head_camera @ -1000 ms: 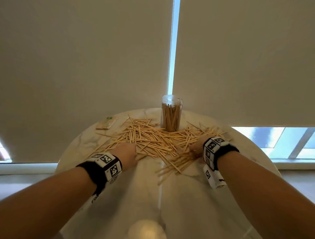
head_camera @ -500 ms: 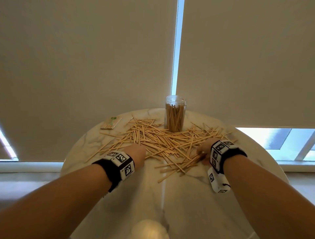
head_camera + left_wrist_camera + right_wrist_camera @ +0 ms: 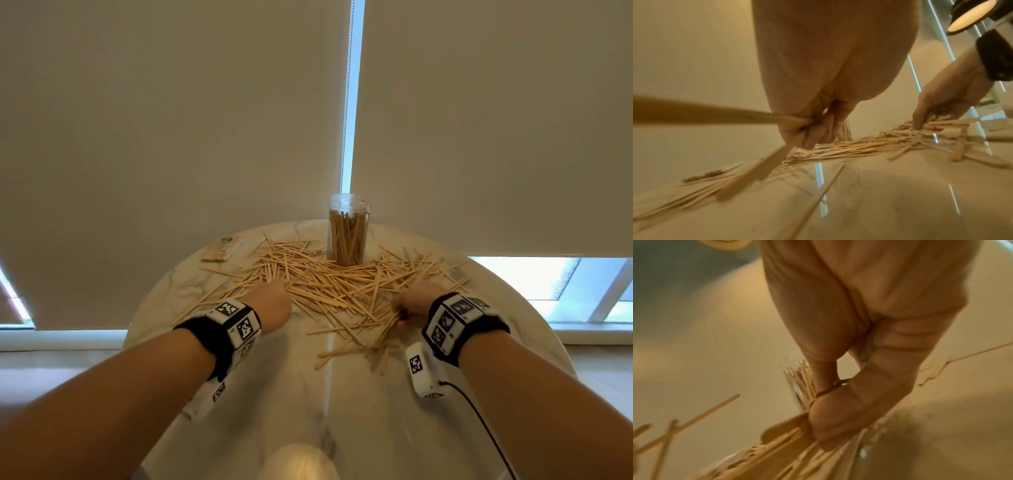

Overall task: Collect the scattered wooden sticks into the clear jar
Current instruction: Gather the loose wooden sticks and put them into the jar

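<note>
On the round marble table (image 3: 496, 342) the wooden sticks (image 3: 329, 284) lie fanned out in a loose heap, thickest right in front of the clear jar (image 3: 348, 229), which stands upright at the far edge and already looks well filled with sticks standing on end. Both hands work the near edge of the heap, one at each flank, presumably so the pile can be drawn in from two sides at once. From the left wrist view, the left hand (image 3: 812, 126) has its fingers curled tight round a few sticks that jut out sideways past the knuckles. The right hand (image 3: 849, 405) pinches a thicker bunch between thumb and fingers, low against the tabletop, probably to keep the sticks lying parallel so they will drop into the jar's narrow mouth together. A small flat packet (image 3: 222, 249) sits apart at the far left, untouched. Plenty of sticks remain loose, so I'd judge the job roughly midway.
</note>
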Demonstrator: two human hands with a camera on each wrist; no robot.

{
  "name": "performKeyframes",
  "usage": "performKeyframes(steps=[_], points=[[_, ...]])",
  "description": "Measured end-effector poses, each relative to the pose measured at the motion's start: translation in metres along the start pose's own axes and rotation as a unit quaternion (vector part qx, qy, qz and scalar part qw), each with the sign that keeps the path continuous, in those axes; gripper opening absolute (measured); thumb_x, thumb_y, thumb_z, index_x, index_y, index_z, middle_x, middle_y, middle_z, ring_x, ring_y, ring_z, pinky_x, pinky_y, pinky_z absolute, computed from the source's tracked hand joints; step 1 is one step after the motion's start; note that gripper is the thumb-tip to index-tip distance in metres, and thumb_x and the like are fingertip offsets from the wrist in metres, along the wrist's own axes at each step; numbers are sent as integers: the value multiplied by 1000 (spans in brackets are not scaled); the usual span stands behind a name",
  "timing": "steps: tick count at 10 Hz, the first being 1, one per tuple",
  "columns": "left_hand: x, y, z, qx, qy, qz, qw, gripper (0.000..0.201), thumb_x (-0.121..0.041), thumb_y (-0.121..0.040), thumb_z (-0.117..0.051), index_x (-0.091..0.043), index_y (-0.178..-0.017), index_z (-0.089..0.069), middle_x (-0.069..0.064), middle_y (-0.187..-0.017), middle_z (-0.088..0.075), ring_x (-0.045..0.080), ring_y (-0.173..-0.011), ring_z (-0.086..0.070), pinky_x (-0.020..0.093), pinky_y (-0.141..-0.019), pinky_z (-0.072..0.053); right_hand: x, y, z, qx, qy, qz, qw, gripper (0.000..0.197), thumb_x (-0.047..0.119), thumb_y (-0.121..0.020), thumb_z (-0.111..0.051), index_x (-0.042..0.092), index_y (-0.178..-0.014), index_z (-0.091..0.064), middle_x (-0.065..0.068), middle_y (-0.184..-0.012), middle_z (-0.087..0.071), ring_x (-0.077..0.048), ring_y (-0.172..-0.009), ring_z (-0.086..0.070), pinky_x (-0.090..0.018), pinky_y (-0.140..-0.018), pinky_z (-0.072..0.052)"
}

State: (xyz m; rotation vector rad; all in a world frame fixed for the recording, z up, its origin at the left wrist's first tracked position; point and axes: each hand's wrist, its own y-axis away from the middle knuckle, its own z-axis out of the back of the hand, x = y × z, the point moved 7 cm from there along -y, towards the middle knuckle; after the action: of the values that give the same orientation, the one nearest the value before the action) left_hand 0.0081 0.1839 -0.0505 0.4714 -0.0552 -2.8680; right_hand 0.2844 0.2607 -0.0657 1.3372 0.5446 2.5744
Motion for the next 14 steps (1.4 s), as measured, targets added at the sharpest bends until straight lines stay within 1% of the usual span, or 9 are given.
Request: performKeyframes(steps=[1, 2, 3, 4, 5, 6, 9, 12, 14], points=[[-13, 3, 14, -43, 87, -23, 995, 28, -35, -105, -36, -12, -106, -52, 4, -95, -55, 21, -83, -51, 33, -69, -38, 8, 12, -9, 6, -48, 47, 998, 6, 0, -94, -60, 4, -91, -57, -10, -85, -60, -20, -70, -63, -30, -64, -61], [-30, 6, 20, -47, 186, -55, 980, 28, -45, -102, -44, -23, -85, -45, -3, -82, -48, 13, -72, -45, 31, -63, -36, 17, 26, -13, 1, -102, 57, 993, 14, 6, -95, -62, 1, -108, -61, -9, -88, -64, -22, -76, -66, -33, -72, -62], [-48, 8, 21, -31, 271, -72, 959, 39, -54, -99, -50, -22, -79, -42, -5, -72, -46, 13, -63, -43, 28, -59, -36, 47, 69, -12, -6, 88, 159, 983, 34, 28, -97, -64, 15, -128, -59, -4, -109, -69, -21, -99, -67, -27, -89, -53], [-62, 11, 18, -27, 333, -78, 939, 44, -62, -93, -55, -24, -73, -45, -6, -65, -46, 11, -59, -43, 27, -59, -35, 49, 69, -20, -14, -36, 143, 989, 33, 24, -96, -65, -2, -116, -66, -9, -90, -75, -23, -81, -73, -35, -83, -61], [-70, 11, 12, -13, 373, -99, 922, 40, -68, -88, -58, -33, -70, -49, -10, -55, -42, 6, -49, -42, 25, -58, -36, 63, 72, -34, -26, 26, 206, 978, 27, 19, -99, -59, -3, -88, -72, -12, -72, -76, -23, -66, -76, -44, -74, -64], [-68, 4, 2, 4, 381, -82, 921, 58, -83, -76, -57, -25, -78, -59, -7, -66, -56, 8, -65, -57, 32, -70, -49, 69, 77, -46, -2, 53, 240, 969, 26, 22, -98, -58, 3, -87, -71, -11, -71, -76, -21, -65, -76, -43, -72, -64], [-61, -10, -7, 12, 479, -48, 877, 45, -56, -89, -55, -14, -98, -69, 11, -89, -73, 30, -81, -69, 44, -84, -57, 90, 88, -83, 24, 172, 337, 925, 24, 12, -97, -50, 2, -108, -69, -16, -93, -74, -30, -84, -73, -45, -78, -60], [-31, -22, 13, -99, 509, -3, 855, 49, -47, -105, -36, -17, -79, -64, 11, -84, -68, 31, -78, -63, 50, -82, -53, 84, 79, -92, 6, 217, 343, 914, 6, 22, -90, -69, 26, -86, -71, 5, -81, -73, -13, -78, -71, -38, -80, -61], [-30, -15, 32, -132, 638, -52, 757, 22, -29, -109, -37, -13, -101, -49, -2, -68, -45, 9, -50, -42, 31, -54, -45, 87, 79, -86, 3, 201, 355, 913, 11, 23, -94, -63, 20, -94, -74, 5, -83, -73, -12, -78, -71, -38, -79, -61]])
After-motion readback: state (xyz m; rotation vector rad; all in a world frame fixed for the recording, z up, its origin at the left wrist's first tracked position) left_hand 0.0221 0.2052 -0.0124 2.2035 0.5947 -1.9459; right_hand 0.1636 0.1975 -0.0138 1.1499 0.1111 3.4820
